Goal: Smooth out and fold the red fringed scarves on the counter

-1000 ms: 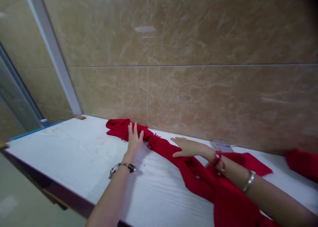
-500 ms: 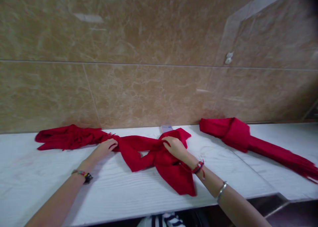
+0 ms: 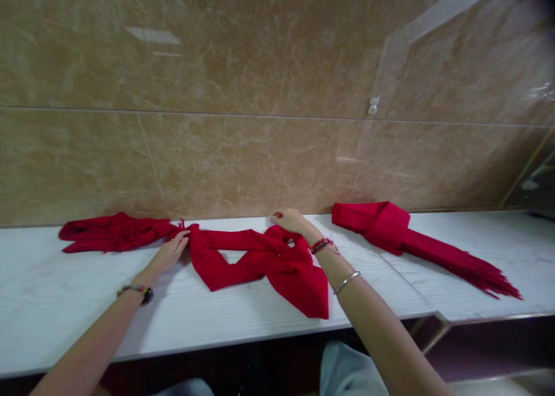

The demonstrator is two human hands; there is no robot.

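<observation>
A long red scarf (image 3: 260, 260) lies crumpled along the white table (image 3: 217, 324), its left end bunched against the wall (image 3: 110, 234). My left hand (image 3: 170, 252) rests at the scarf's narrow gathered part, fingers together and pinching the cloth. My right hand (image 3: 292, 220) is at the wall just above the scarf's middle. Its fingers are curled, and what they pinch is hidden. A second red scarf (image 3: 384, 222), folded with a wrapped band, lies to the right, and its fringe (image 3: 485, 274) trails toward the table edge.
A brown marble-tiled wall (image 3: 260, 153) rises directly behind the table. The front edge of the table (image 3: 243, 338) runs across the bottom, with a step at the right (image 3: 437, 315). My legs show below it.
The view swung right, then steadied. My left hand slid along the scarf to its gathered part. My right hand left the scarf's middle fold and moved up to the wall.
</observation>
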